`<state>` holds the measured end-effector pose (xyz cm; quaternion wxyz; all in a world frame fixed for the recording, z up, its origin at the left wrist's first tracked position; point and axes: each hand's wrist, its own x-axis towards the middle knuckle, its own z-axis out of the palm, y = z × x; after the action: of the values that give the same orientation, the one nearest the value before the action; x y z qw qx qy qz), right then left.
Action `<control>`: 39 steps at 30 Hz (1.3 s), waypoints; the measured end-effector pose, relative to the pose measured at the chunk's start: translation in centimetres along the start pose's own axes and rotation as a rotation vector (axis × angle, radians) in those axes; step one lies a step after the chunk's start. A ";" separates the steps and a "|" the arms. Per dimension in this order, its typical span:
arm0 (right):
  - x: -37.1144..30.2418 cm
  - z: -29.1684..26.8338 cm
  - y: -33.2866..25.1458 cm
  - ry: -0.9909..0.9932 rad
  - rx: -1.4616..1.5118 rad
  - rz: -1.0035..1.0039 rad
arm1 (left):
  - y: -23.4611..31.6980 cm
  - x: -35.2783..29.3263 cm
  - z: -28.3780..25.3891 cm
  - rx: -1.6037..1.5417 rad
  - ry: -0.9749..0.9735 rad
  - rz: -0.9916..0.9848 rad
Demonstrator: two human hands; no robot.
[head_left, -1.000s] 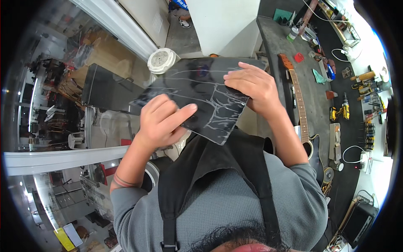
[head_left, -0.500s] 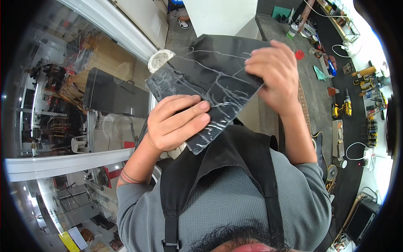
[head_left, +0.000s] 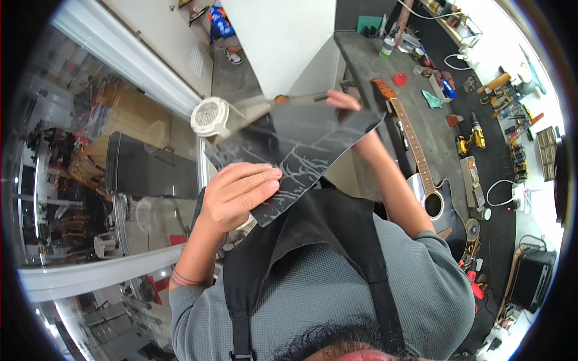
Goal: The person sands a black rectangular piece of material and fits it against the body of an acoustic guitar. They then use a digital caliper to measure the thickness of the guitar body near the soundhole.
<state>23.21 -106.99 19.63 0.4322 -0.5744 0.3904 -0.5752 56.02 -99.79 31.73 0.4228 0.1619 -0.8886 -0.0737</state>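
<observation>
A glossy black sheet (head_left: 301, 150) with grey marble-like veins is held tilted in front of my chest. My left hand (head_left: 238, 195) grips its near left edge, fingers lying over the top face and the thumb hidden underneath. My right hand (head_left: 344, 101) is at the far right edge, its fingers stretched out just past the sheet. The palm is hidden by the sheet, and my right forearm runs down beside its right corner. A rounded white machine housing with a grille (head_left: 211, 115) stands just beyond the sheet's left corner.
To the right, a dark workbench (head_left: 415, 129) carries an acoustic guitar (head_left: 424, 168), a yellow drill (head_left: 477, 131) and a red cup (head_left: 400, 78). Tools hang on the right wall. Glass panels (head_left: 72, 150) stand on the left, and a black amplifier (head_left: 533, 274) is at the lower right.
My right hand has gone from the sheet's top face to beyond its far right edge. The sheet and my left hand have shifted left in view, and the view has turned, showing more workbench.
</observation>
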 end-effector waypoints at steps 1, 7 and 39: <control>0.2 0.2 1.6 -0.041 -0.175 -0.126 | -0.4 -0.5 -0.4 -0.028 -0.021 -0.111; -1.6 2.7 0.4 -0.058 0.033 0.284 | -6.5 -6.0 -5.5 -0.350 0.038 -0.827; 29.9 -22.6 15.5 0.440 -0.092 0.458 | -45.7 9.6 23.3 -0.663 0.381 -1.169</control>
<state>2.42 -141.35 13.86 0.4295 -0.3523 0.6192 -0.5551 42.56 -146.12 11.74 0.4893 0.4861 -0.4966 -0.5269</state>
